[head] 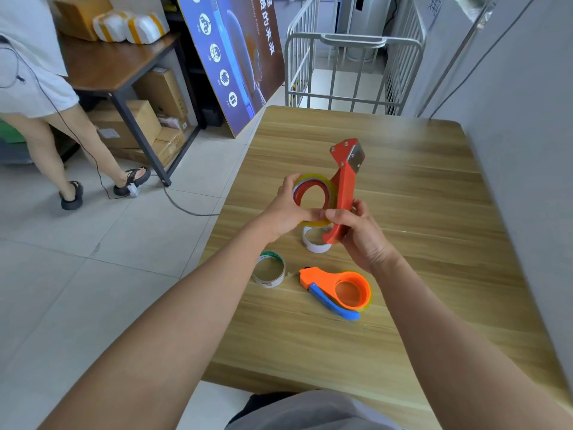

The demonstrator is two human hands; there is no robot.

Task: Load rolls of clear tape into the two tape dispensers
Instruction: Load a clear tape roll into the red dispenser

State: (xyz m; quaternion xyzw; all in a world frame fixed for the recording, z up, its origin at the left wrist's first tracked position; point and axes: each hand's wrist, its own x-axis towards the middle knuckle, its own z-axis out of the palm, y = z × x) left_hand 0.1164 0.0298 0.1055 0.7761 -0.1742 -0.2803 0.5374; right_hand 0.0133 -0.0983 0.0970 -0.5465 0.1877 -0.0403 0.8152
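Note:
I hold a red metal tape dispenser (pixel 344 184) upright above the wooden table (pixel 434 212), its steel blade at the top. My right hand (pixel 359 234) grips its lower handle. A roll of clear yellowish tape (pixel 313 184) sits around the dispenser's round hub, and my left hand (pixel 288 212) is closed on the roll's left and lower rim. An orange dispenser with a blue handle (pixel 338 290) lies flat on the table near me, with clear tape around its ring.
Two empty white cardboard tape cores lie on the table: one (pixel 269 270) left of the orange dispenser, one (pixel 314 242) under my hands. A person stands at the far left by a desk and boxes. A metal cage cart (pixel 353 72) stands beyond the table.

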